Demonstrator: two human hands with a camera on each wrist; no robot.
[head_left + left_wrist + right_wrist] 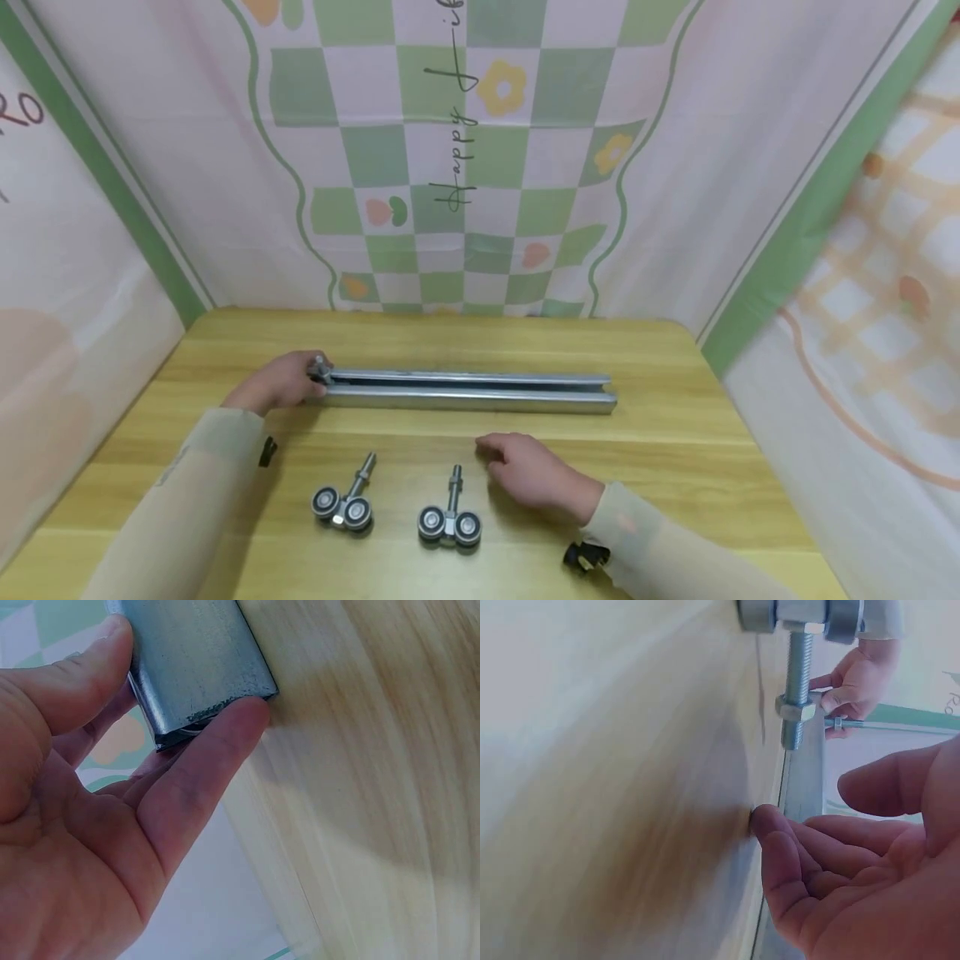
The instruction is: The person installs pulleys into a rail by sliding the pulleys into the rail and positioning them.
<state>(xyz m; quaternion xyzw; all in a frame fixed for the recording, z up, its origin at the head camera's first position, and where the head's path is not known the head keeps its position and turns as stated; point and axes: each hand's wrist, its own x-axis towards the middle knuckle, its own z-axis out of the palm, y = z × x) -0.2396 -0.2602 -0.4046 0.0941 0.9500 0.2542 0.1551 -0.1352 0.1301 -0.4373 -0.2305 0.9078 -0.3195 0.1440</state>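
A metal channel rail (472, 402) lies across the table, its slot facing up. At its left end my left hand (288, 379) holds a roller trolley by its upright threaded bolt (321, 367). The trolley's wheels are mostly hidden inside the rail; in the left wrist view one finger (217, 761) touches the rail's end. My right hand (528, 471) holds nothing, its fingers loosely bent low over the table in front of the rail. Two more roller trolleys lie nearer to me, a left one (343, 507) and a middle one (450, 527), bolts pointing away.
The wooden table (675, 467) has rounded far corners. A patterned cloth (465, 167) hangs behind it, and more cloth stands at both sides. Black wrist straps (585, 557) show below the sleeves.
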